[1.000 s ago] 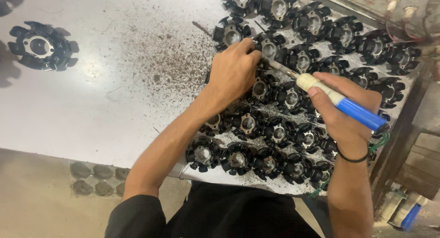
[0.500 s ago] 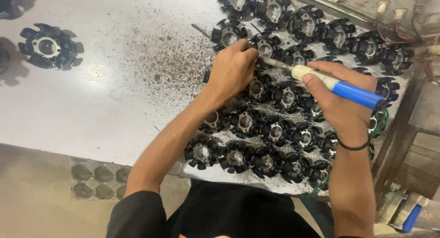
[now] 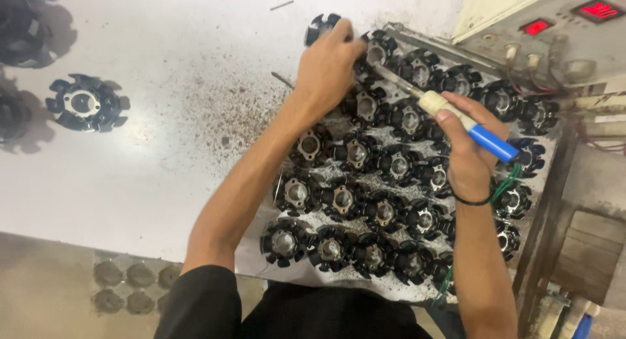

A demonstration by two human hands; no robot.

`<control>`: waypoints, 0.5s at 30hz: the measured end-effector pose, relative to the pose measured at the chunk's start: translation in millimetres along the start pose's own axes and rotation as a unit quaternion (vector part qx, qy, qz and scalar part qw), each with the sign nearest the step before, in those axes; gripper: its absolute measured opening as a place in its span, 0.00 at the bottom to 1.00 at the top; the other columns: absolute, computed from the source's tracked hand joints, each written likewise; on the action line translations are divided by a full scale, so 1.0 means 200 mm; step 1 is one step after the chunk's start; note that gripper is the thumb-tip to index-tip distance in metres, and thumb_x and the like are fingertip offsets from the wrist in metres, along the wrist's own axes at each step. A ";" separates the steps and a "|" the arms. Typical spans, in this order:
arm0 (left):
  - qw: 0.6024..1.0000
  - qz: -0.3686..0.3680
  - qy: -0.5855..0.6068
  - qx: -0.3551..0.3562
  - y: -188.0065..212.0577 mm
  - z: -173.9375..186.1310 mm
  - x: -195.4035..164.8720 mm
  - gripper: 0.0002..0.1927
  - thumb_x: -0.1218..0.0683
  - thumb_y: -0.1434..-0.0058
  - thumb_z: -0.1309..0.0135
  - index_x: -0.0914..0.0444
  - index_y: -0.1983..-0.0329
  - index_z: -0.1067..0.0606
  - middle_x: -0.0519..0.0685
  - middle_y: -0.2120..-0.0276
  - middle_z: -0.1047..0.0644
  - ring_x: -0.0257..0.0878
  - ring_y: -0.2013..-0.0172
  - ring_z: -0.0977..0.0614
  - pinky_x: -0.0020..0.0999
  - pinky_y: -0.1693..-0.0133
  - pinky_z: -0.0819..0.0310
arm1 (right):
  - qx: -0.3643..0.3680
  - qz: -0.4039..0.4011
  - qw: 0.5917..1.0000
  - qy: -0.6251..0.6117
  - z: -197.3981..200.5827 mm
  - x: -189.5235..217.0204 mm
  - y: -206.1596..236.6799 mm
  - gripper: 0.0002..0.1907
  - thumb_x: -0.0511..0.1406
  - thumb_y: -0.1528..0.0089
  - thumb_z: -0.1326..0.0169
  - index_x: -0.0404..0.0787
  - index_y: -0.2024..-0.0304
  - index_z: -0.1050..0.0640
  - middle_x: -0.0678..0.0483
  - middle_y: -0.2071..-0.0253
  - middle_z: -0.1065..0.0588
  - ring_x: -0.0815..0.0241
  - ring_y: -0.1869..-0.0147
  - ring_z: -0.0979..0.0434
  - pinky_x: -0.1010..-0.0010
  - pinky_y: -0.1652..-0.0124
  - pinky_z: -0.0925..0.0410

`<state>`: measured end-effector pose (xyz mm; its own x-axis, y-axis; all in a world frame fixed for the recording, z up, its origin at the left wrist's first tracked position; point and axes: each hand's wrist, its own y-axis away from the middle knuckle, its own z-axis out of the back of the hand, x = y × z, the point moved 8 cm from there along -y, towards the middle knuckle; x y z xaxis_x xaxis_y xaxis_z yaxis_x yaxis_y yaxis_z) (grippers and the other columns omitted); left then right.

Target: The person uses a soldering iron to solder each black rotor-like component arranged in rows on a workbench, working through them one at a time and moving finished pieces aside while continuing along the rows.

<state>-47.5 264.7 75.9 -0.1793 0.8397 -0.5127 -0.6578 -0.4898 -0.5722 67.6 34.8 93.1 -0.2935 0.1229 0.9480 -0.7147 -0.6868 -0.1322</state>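
On the left of the white tabletop (image 3: 150,182), one black toothed ring (image 3: 87,104) lies alone, with two more dark ones partly cut off at the left edge. A patch of dark filings (image 3: 228,110) lies between it and the arms. The left hand (image 3: 328,65) is clenched on a black ring part (image 3: 324,27) at the far edge of a packed cluster of black rotor pieces (image 3: 365,195), roughly thirty in about five rows. The right hand (image 3: 471,153) grips a blue-handled screwdriver (image 3: 456,120), its shaft pointing toward the left hand. A control box (image 3: 554,32) with two red displays sits at the far right.
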 end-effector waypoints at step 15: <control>0.997 0.038 0.033 0.066 0.15 -0.25 0.12 0.06 0.63 0.50 0.44 0.64 0.69 0.20 0.54 0.65 0.24 0.53 0.63 0.19 0.48 0.66 0.23 | 0.036 -0.030 0.994 0.097 -0.07 0.09 -0.16 0.13 0.30 0.35 0.39 0.31 0.49 0.18 0.50 0.53 0.19 0.66 0.51 0.20 0.79 0.49 0.29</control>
<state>-34.9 257.2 13.7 -0.1863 0.7817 -0.5951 -0.7355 -0.5126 -0.4430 75.2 68.9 109.8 -0.3740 0.2960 0.8789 -0.6891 -0.7230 -0.0497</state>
